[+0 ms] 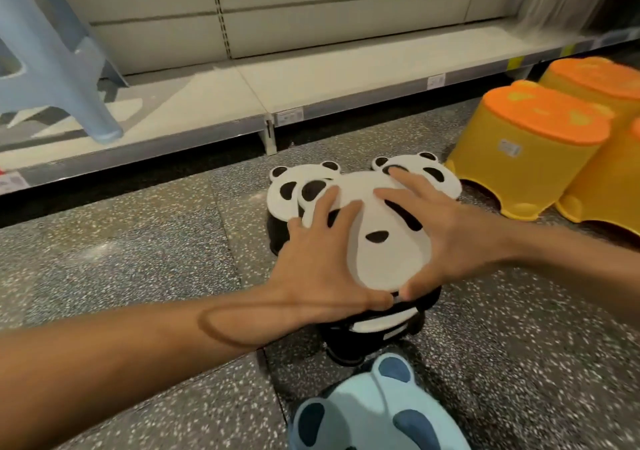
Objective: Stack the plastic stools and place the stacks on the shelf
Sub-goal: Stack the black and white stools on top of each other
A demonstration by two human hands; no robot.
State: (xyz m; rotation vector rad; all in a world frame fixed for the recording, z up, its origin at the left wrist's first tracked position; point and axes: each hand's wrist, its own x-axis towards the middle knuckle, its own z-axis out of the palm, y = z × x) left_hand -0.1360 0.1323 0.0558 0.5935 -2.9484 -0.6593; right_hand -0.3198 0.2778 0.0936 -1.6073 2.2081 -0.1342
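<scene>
A black-and-white panda stool (377, 248) sits on top of a black stool stack (367, 332) on the floor. My left hand (318, 259) grips its left rim and my right hand (440, 231) grips its right rim, thumbs at the near edge. Two more panda stools (287, 186) (440, 172) stand just behind it. A light-blue panda stool (374, 411) is at the bottom edge. The low shelf (214, 96) lies beyond.
Yellow stools with orange tops (533, 144) stand on the floor at the right. A tall pale-blue stool (52, 61) rests on the shelf at the far left. Speckled floor stretches left of the stools.
</scene>
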